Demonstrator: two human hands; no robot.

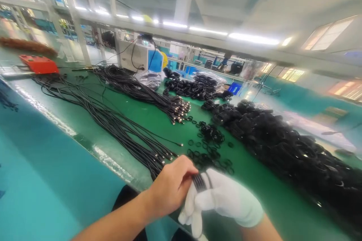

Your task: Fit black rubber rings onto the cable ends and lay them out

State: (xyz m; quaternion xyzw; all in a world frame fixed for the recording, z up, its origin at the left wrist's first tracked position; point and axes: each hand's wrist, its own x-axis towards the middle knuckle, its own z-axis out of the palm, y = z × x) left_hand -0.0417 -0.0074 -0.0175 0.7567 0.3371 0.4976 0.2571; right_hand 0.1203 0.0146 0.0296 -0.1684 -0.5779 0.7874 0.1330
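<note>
Bare and closed, my left hand [173, 181] pinches at several black bands [199, 182] between my two hands. In a white glove, my right hand [223, 197] has its fingers curled, and the bands lie side by side across them. Whether these are loose rings or turns of a cable is too blurred to tell. Small black rings [212, 134] are scattered on the green tabletop [135, 115] just beyond my hands. Close to my left hand, long black cables [113, 126] with metal plugs stretch toward the far left. A second bundle of cables [141, 89] lies behind them.
A long heap of coiled black cables [268, 139] runs down the right side. More dark coils [195, 86] sit at the back beside a clear plastic bag [149, 79]. A white and blue machine [141, 56] and a red device [39, 64] stand farther left. Shelf posts rise behind.
</note>
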